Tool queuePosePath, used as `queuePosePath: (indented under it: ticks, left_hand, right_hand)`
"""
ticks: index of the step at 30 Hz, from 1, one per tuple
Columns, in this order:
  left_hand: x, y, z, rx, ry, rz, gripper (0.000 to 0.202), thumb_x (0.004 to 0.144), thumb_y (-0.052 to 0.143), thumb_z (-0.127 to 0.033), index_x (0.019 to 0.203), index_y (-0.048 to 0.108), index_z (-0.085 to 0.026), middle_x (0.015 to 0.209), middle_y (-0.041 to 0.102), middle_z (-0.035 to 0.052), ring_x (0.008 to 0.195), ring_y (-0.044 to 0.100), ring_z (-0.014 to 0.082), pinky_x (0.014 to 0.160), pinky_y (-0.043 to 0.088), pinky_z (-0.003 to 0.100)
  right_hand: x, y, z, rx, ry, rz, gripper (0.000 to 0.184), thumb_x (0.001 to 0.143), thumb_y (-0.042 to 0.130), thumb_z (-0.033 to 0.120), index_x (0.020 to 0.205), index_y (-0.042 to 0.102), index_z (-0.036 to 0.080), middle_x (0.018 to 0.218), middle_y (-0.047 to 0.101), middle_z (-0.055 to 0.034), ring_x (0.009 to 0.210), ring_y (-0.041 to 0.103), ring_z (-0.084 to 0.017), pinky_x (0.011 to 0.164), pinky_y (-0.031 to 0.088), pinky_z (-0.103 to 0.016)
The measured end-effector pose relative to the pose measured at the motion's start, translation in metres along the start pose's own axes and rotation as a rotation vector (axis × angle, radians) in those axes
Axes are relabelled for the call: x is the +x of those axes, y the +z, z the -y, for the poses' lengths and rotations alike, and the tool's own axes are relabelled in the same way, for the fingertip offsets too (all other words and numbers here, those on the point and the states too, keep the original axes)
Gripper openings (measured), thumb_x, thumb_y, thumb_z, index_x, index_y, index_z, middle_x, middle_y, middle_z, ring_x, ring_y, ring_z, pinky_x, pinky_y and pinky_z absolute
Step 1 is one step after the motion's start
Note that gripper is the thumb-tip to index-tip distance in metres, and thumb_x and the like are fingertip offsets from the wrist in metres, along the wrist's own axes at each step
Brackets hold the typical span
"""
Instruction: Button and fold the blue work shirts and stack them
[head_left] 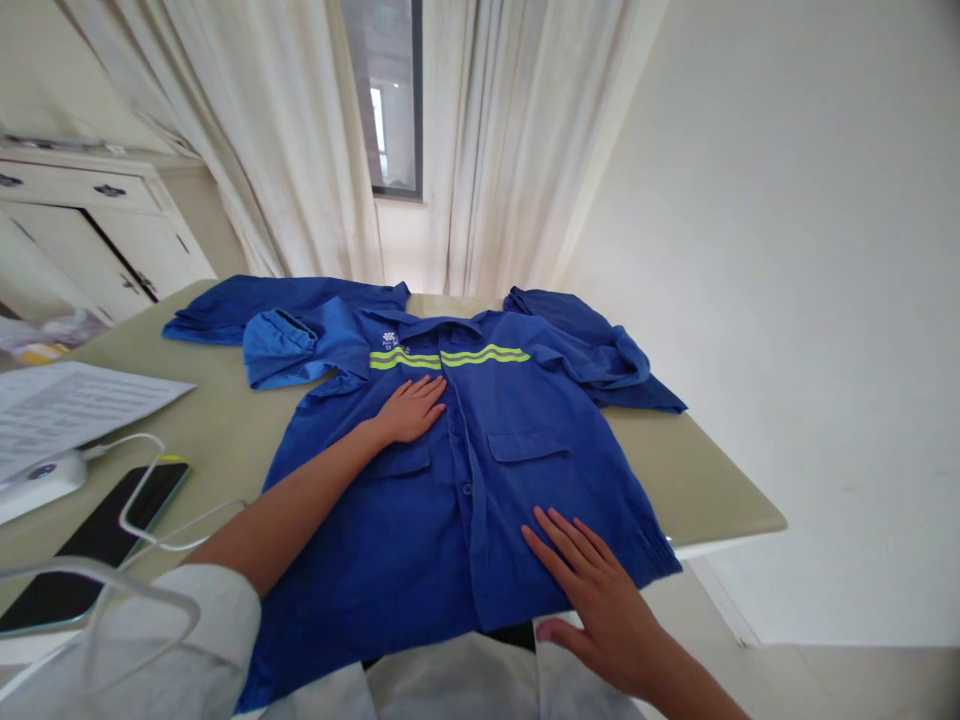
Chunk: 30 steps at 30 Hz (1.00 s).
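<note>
Flat at the centre of the frame, a blue work shirt point(480, 470) with yellow-green stripes lies face up on the beige counter point(690, 470). Left hand point(411, 408) presses its chest, fingers together; right hand point(592, 590) rests on the lower hem, fingers slightly spread. Papers point(67, 405), a phone point(97, 545) and a white hanger point(135, 590) sit lower left.

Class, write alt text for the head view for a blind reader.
A blue work shirt with yellow-green stripes lies front up on a beige table; the left hand rests flat on its chest, the right hand near its hem. Papers and a phone lie left.
</note>
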<state>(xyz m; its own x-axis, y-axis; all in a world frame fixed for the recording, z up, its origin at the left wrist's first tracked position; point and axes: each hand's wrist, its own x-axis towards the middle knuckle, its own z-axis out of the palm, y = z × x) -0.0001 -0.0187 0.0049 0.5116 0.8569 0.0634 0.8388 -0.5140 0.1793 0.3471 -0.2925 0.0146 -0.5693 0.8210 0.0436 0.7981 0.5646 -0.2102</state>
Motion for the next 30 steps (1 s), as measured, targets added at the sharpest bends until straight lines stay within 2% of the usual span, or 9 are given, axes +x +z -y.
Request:
queuePosePath:
  ticks: [4,9,12,15,21,23,26,28,30]
  left_hand:
    - [-0.020,-0.002,-0.022,-0.069,-0.008,-0.069,0.063,0.110,0.029,-0.043,0.169,0.031,-0.021,0.173,0.031,0.0116,0.161,0.029,0.0289,0.130,0.024,0.054]
    - [-0.065,0.002,-0.068,-0.115,0.259,-0.042,0.063,0.107,0.041,-0.057,0.164,0.042,-0.029,0.174,0.029,0.0102,0.161,0.030,0.0325,0.129,0.028,0.054]
    - [-0.094,-0.001,-0.085,-0.093,0.173,-0.054,0.062,0.109,0.037,-0.055,0.159,0.050,-0.020,0.172,0.032,0.0171,0.159,0.034,0.0349,0.128,0.030,0.055]
    - [-0.124,-0.005,-0.103,-0.140,0.199,-0.058,0.070,0.107,0.037,-0.061,0.165,0.040,-0.023,0.175,0.025,0.0149,0.163,0.023,0.0340,0.131,0.024,0.056]
    - [-0.169,-0.004,-0.134,-0.291,0.328,0.205,0.090,0.101,0.043,-0.073,0.172,0.011,-0.029,0.177,0.004,0.0127,0.165,0.008,0.0367,0.132,0.012,0.064]
    - [-0.171,-0.008,-0.133,-0.366,0.338,0.228,0.089,0.101,0.046,-0.070,0.172,0.011,-0.031,0.178,0.007,0.0101,0.165,0.012,0.0347,0.133,0.017,0.061]
    - [-0.154,-0.024,-0.110,-0.543,0.223,0.129,0.067,0.104,0.047,-0.060,0.166,0.034,-0.039,0.170,0.040,0.0047,0.154,0.044,0.0267,0.124,0.043,0.046]
    - [-0.131,-0.041,-0.073,-0.650,-0.003,-0.086,0.048,0.104,0.048,-0.052,0.149,0.057,-0.038,0.148,0.065,0.0048,0.129,0.067,0.0244,0.105,0.058,0.039]
    - [-0.105,-0.060,-0.020,-0.636,-0.315,-0.426,0.036,0.097,0.055,-0.047,0.126,0.070,-0.029,0.124,0.075,0.0083,0.106,0.073,0.0277,0.092,0.061,0.042]
  right_hand:
    - [-0.016,-0.024,-0.005,0.073,-0.012,0.087,0.089,0.095,0.059,0.073,0.169,0.021,0.042,0.172,0.033,-0.0028,0.156,0.040,-0.031,0.126,0.039,-0.051]
    - [0.029,-0.064,-0.010,0.196,0.020,-0.079,0.072,0.103,0.047,0.067,0.168,0.027,0.044,0.171,0.036,-0.0028,0.156,0.039,-0.030,0.126,0.040,-0.052]
    - [0.077,-0.076,-0.016,0.206,-0.025,-0.163,0.071,0.104,0.050,0.065,0.167,0.032,0.041,0.172,0.034,-0.0027,0.158,0.036,-0.029,0.129,0.035,-0.053]
    - [0.145,-0.077,-0.026,0.221,-0.089,-0.177,0.067,0.106,0.049,0.063,0.166,0.039,0.033,0.171,0.037,-0.0055,0.158,0.037,-0.028,0.130,0.033,-0.051]
    - [0.301,-0.039,-0.036,0.153,0.007,-0.180,0.082,0.104,0.044,0.070,0.161,0.047,0.012,0.167,0.040,-0.0197,0.158,0.036,-0.035,0.130,0.028,-0.054]
    - [0.332,-0.019,-0.033,0.140,0.069,-0.140,0.085,0.103,0.042,0.074,0.163,0.043,0.014,0.170,0.035,-0.0191,0.160,0.031,-0.037,0.130,0.025,-0.057]
    - [0.349,0.006,-0.029,0.128,0.068,-0.070,0.087,0.102,0.038,0.078,0.166,0.040,0.019,0.173,0.027,-0.0165,0.162,0.025,-0.036,0.130,0.019,-0.059]
    - [0.347,0.015,-0.029,0.135,0.054,-0.080,0.085,0.103,0.035,0.078,0.166,0.038,0.021,0.174,0.026,-0.0150,0.162,0.024,-0.034,0.131,0.017,-0.057]
    - [0.344,0.018,-0.030,0.159,0.046,-0.105,0.084,0.104,0.033,0.077,0.168,0.036,0.023,0.175,0.026,-0.0135,0.162,0.025,-0.032,0.131,0.018,-0.055]
